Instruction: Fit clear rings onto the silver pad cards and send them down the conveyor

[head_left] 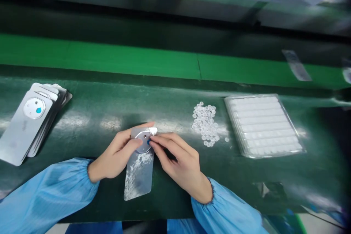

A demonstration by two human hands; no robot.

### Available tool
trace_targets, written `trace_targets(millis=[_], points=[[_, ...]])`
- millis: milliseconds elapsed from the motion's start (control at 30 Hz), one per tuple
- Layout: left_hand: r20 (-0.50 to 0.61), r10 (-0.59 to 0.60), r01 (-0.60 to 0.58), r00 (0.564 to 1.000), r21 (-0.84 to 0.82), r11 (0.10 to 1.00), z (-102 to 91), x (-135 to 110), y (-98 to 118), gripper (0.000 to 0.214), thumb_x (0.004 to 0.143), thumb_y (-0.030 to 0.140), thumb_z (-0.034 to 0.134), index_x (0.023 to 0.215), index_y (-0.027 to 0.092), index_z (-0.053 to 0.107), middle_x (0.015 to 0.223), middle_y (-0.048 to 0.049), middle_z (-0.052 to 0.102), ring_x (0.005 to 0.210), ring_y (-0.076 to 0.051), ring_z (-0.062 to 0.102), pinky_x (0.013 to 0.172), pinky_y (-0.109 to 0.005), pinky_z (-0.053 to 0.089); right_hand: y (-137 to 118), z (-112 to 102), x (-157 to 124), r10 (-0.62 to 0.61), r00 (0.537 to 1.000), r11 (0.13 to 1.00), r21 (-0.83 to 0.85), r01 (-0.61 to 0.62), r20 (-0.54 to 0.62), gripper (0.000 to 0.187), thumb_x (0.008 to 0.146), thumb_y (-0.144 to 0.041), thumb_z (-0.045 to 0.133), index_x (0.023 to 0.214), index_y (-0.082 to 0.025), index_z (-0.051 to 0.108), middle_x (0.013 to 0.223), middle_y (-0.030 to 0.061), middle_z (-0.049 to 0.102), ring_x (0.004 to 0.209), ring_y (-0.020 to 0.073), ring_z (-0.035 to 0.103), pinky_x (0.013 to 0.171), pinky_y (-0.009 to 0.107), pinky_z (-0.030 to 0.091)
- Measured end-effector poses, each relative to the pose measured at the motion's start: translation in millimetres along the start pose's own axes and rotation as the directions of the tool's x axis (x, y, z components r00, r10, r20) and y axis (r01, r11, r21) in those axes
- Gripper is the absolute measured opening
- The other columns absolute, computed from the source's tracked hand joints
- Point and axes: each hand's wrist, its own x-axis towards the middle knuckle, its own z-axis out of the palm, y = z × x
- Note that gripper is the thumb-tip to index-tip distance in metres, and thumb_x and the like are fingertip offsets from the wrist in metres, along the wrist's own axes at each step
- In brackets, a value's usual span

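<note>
A flat silver plate [139, 175] with a round white disc and a small blue dot near its top lies on the dark green work surface [109, 113]. My left hand [116, 155] grips the plate's upper left edge, thumb resting on the disc. My right hand [178, 161] is pinched at the blue dot, fingertips pressed together on the disc. A white finger cot shows on a fingertip at the plate's top. Whether the right fingers hold a small part is hidden.
A fanned stack of similar silver plates [30, 120] lies at the left. A loose pile of several small clear rings [205, 124] sits right of my hands. Further right is a clear plastic tray [263, 126]. A green belt [123, 58] runs behind.
</note>
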Motion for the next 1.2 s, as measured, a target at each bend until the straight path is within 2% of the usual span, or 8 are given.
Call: trace_targets(millis=[100, 233, 333, 467, 633, 800, 1033, 1200], points=[[0.005, -0.030, 0.030, 1.000, -0.021, 0.999, 0.1, -0.6, 0.2, 0.043, 0.102, 0.034, 0.051, 0.141, 0.023, 0.063, 0.129, -0.0039, 0.073, 0.114, -0.026, 0.068, 0.095, -0.035, 0.056, 0.4, -1.2, -0.3, 0.007, 1.000, 0.999, -0.032, -0.006, 0.023, 0.031, 0.098, -0.007, 0.061, 0.121, -0.026, 0.070, 0.102, 0.0066, 0.074, 0.091, 0.0208, 0.074, 0.078, 0.035, 0.067], [0.014, 0.026, -0.027, 1.000, 0.026, 0.999, 0.8, 0.5, 0.9, 0.040, 0.102, 0.033, 0.052, 0.139, 0.024, 0.065, 0.143, -0.0019, 0.065, 0.127, -0.026, 0.062, 0.107, -0.036, 0.051, 0.4, -1.7, 0.0, 0.015, 0.998, 0.999, -0.052, -0.012, 0.057, 0.027, 0.099, -0.007, 0.059, 0.118, -0.024, 0.068, 0.100, 0.0066, 0.072, 0.088, 0.0197, 0.072, 0.074, 0.032, 0.066], [0.017, 0.037, -0.038, 0.999, 0.044, 0.998, 0.8, 0.9, 1.9, 0.039, 0.103, 0.032, 0.053, 0.138, 0.023, 0.066, 0.145, -0.0022, 0.063, 0.129, -0.026, 0.062, 0.113, -0.038, 0.046, 1.2, -2.0, 0.6, 0.008, 0.996, 0.998, -0.068, -0.001, 0.091, 0.024, 0.100, -0.007, 0.058, 0.116, -0.022, 0.065, 0.100, 0.0073, 0.070, 0.087, 0.0192, 0.071, 0.073, 0.031, 0.064], [0.014, 0.012, -0.012, 1.000, 0.028, 1.000, 1.3, 0.4, 3.1, 0.039, 0.103, 0.034, 0.053, 0.138, 0.023, 0.066, 0.143, -0.0029, 0.064, 0.122, -0.026, 0.065, 0.108, -0.038, 0.050, 2.5, -2.7, 0.3, 0.018, 0.991, 0.997, -0.077, -0.007, 0.134, 0.023, 0.101, -0.008, 0.056, 0.117, -0.023, 0.061, 0.102, 0.0079, 0.067, 0.090, 0.0196, 0.068, 0.074, 0.031, 0.063], [0.000, -0.072, 0.072, 0.997, -0.069, 0.995, 0.1, 0.9, -0.5, 0.038, 0.103, 0.035, 0.053, 0.137, 0.025, 0.066, 0.129, -0.0018, 0.073, 0.113, -0.025, 0.069, 0.090, -0.031, 0.057, 2.5, -2.8, -0.3, 0.012, 0.989, 0.998, -0.058, -0.003, 0.146, 0.021, 0.102, -0.007, 0.054, 0.115, -0.022, 0.060, 0.102, 0.0073, 0.065, 0.092, 0.0197, 0.067, 0.079, 0.032, 0.062], [-0.028, -0.098, 0.094, 0.995, -0.100, 0.990, -1.5, 1.7, -3.9, 0.038, 0.103, 0.039, 0.055, 0.137, 0.025, 0.066, 0.131, -0.0022, 0.072, 0.113, -0.026, 0.069, 0.087, -0.030, 0.058, 2.5, -1.3, 1.9, -0.004, 0.997, 0.999, -0.034, 0.007, 0.074, 0.022, 0.100, -0.005, 0.057, 0.113, -0.022, 0.062, 0.098, 0.0059, 0.068, 0.090, 0.0190, 0.069, 0.080, 0.033, 0.063], [0.000, 0.021, -0.021, 1.000, 0.039, 0.999, 1.2, 0.9, -0.3, 0.040, 0.105, 0.040, 0.052, 0.140, 0.023, 0.063, 0.145, -0.0020, 0.063, 0.132, -0.026, 0.059, 0.116, -0.037, 0.044, 5.3, 0.3, -1.3, -0.065, 0.995, 0.990, -0.123, 0.073, 0.071, 0.027, 0.099, -0.005, 0.060, 0.122, -0.019, 0.065, 0.104, 0.0085, 0.070, 0.093, 0.0190, 0.071, 0.080, 0.032, 0.064], [0.016, 0.056, -0.058, 0.998, 0.086, 0.995, 0.7, 0.8, -2.1, 0.038, 0.106, 0.040, 0.051, 0.138, 0.024, 0.066, 0.148, -0.0004, 0.060, 0.135, -0.025, 0.057, 0.120, -0.037, 0.040, 5.2, 0.6, -2.6, -0.052, 0.991, 0.980, -0.184, 0.074, 0.124, 0.017, 0.102, -0.008, 0.057, 0.115, -0.018, 0.062, 0.102, 0.0087, 0.069, 0.091, 0.0186, 0.069, 0.076, 0.030, 0.063]])
